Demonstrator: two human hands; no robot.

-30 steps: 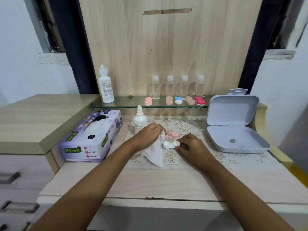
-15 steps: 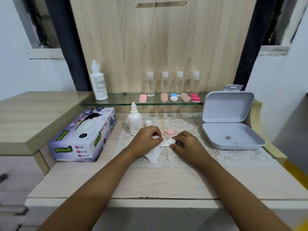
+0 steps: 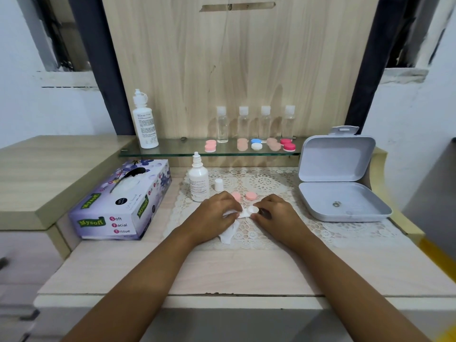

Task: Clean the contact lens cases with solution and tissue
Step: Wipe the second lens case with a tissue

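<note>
Reaching to mid-frame, the left hand (image 3: 217,213) pinches a white tissue (image 3: 229,232) against the white lens case (image 3: 249,212), whose other end the right hand (image 3: 276,215) grips with curled fingers

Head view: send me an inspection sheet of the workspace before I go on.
Surface: wooden desk with a lace mat under the work.
Job's things: white lens case on the mat between the hands; tissue at it; two pink caps just behind; solution bottle upright, its cap beside it.
Clutter: tissue box at left; open grey box at right; glass shelf with a tall bottle, four clear bottles, spare cases.
Hands: left hand grips the tissue against the case; right hand holds the case.
Cables: nothing seen.
Surroundings: wooden panel behind, drawers at left.
</note>
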